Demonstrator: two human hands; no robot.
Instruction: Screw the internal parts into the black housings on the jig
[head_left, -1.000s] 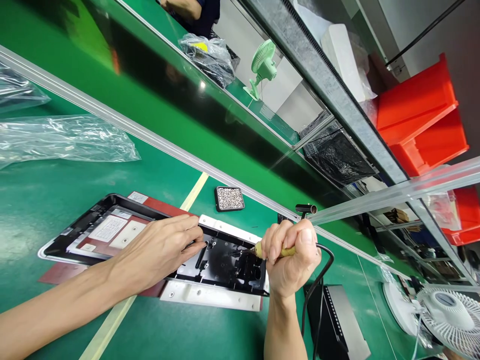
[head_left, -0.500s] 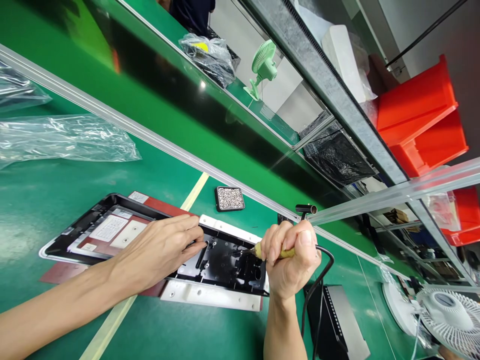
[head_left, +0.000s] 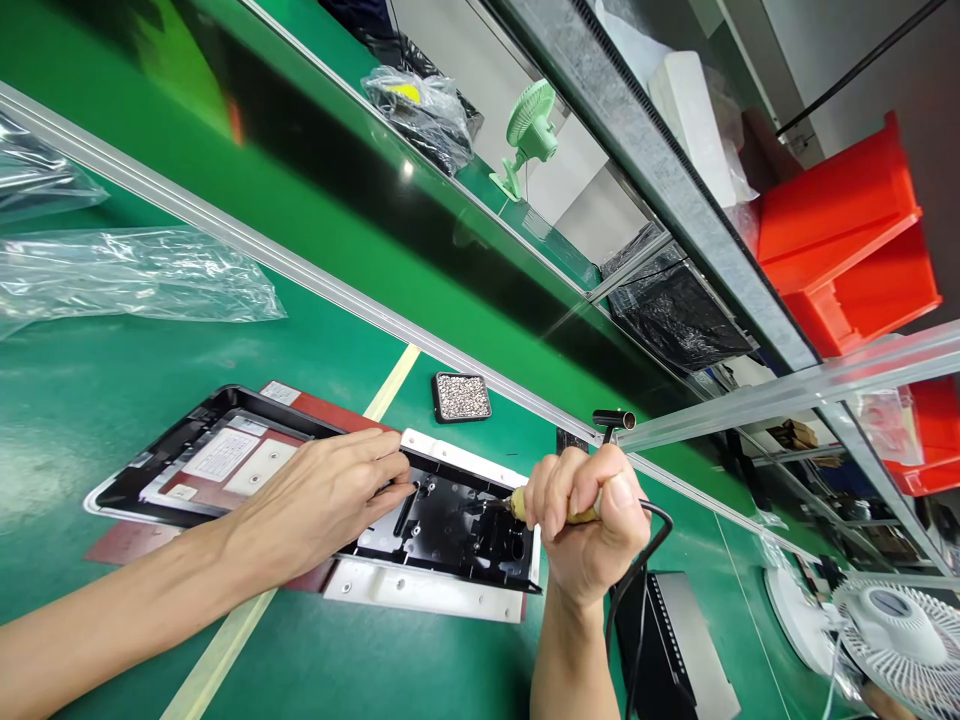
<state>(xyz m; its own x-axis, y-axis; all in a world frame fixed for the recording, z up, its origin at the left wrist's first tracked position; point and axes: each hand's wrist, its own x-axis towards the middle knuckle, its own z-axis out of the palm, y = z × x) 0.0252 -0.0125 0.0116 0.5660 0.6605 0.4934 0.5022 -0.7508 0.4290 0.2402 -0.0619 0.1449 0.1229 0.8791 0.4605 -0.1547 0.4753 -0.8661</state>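
Two hands busy: left hand (head_left: pixel 330 500) flat on black panel (head_left: pixel 442 525), right hand (head_left: pixel 589 530) fisted around soldering iron (head_left: pixel 517 503), tip at panel's 3 o'clock end, work looks midway.

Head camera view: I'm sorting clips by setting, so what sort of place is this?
Most likely an electronics assembly line. The right hand grips a corded iron-like tool over a black plastic housing, on a green bench mat, with red parts bins shelved alongside.

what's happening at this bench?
A person is working on a black panel lying on the green bench. The left hand presses flat on the panel, while the right hand grips a corded, yellow-handled tool with its tip down on the panel. A small tray of screws sits just behind.
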